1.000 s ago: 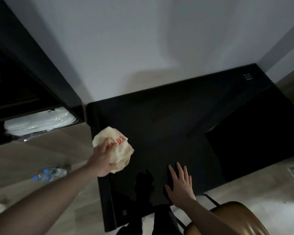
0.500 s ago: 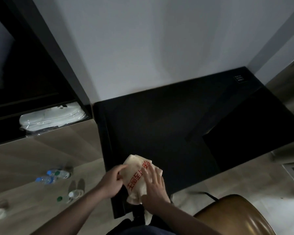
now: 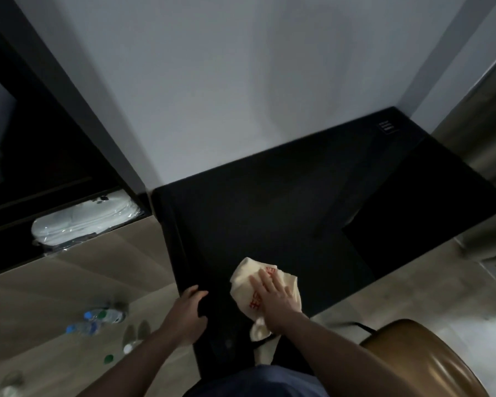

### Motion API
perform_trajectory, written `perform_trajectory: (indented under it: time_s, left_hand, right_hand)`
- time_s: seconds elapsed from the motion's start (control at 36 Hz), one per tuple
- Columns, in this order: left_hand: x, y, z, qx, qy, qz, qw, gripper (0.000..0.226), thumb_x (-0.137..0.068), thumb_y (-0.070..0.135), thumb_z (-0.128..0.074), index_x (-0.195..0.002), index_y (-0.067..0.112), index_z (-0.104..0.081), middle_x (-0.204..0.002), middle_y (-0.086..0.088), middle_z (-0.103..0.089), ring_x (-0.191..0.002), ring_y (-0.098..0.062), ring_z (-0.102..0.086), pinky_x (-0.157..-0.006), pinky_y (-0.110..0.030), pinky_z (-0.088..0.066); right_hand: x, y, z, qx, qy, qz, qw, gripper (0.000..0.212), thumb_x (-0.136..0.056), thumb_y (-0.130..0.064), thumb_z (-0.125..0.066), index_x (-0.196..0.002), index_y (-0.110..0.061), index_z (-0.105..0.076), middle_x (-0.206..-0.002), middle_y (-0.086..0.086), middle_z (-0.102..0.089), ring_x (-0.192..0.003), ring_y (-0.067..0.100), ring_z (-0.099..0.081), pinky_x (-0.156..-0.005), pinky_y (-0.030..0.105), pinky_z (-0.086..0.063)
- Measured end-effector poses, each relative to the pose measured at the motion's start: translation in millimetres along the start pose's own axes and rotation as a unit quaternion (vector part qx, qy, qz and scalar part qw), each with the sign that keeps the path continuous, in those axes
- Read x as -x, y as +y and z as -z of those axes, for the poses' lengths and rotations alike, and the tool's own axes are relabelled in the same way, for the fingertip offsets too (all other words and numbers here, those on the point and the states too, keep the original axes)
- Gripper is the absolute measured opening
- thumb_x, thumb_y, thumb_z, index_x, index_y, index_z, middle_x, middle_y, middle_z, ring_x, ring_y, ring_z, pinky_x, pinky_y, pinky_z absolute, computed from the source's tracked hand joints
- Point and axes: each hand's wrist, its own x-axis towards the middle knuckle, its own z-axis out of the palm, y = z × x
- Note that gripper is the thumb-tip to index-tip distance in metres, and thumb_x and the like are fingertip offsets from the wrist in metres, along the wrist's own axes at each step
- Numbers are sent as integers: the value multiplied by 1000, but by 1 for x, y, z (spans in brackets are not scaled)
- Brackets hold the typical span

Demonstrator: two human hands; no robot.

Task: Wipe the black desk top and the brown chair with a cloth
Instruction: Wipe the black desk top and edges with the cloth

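Black counter (image 3: 284, 202): it runs from the white wall (image 3: 241, 81) toward you, its near edge at your waist.
Cloth (image 3: 245, 277): cream, with red printing, bunched on the counter near its front left corner; one end hangs over the near edge.
Your right hand (image 3: 274, 298): laid flat on the cloth, fingers (image 3: 262, 282) straight and spread, pressing it onto the counter.
Your left hand (image 3: 188, 313): at the counter's left front corner, just beside the cloth but not touching it, fingers curled over the edge and gripping it.
Brown chair (image 3: 424, 359): glossy seat at lower right, close to the counter's front edge, well apart from the cloth.
Bottles (image 3: 98, 319): clear plastic with blue caps, lying on the wood floor (image 3: 69, 287) left of the counter.
Green cap (image 3: 108, 358): loose on the floor nearer to you.
Shelf (image 3: 69, 207): dark unit on the left, holding a white bundle wrapped in clear plastic (image 3: 80, 222).
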Motion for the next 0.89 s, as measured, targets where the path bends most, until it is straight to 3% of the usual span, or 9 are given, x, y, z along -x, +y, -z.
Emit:
perform_trajectory:
  time_s: [0.19, 0.39, 0.61, 0.89]
  left_hand:
    - [-10, 57, 7, -14, -19, -21, 1000, 68, -93, 21, -56, -157, 24, -34, -170, 0, -9, -152, -27, -24, -123, -35, -25]
    - [-38, 124, -2, -48, -34, -27, 998, 67, -94, 20, -55, -158, 24, -33, -170, 0, -9, -152, -27, -24, -123, -36, -25]
    - [-84, 210, -37, -74, -62, -15, 995, 72, -93, 22, -55, -159, 24, -28, -170, -2, -4, -152, -28, -18, -124, -38, -24]
    - [-117, 306, -71, -60, -122, 11, 991, 76, -94, 27, -53, -162, 29, -20, -171, 1, 0, -154, -32, -13, -124, -38, -21]
  right_hand:
    - [15, 52, 15, -45, 30, -76, 996, 91, -96, -22, -58, -161, -33, 4, -166, -5, 24, -153, 28, 22, -125, 52, -10]
    - [18, 91, 26, -30, 47, -59, 997, 88, -100, -28, -55, -160, -35, 9, -166, -2, 27, -152, 30, 24, -124, 54, -7]
    - [16, 211, 78, -32, 82, -51, 995, 82, -101, -38, -51, -161, -34, 4, -167, -4, 20, -153, 27, 23, -126, 49, -4]
    - [11, 343, 145, -70, 83, -119, 987, 91, -97, -48, -57, -160, -36, 8, -167, -5, 20, -153, 27, 21, -125, 52, -9]
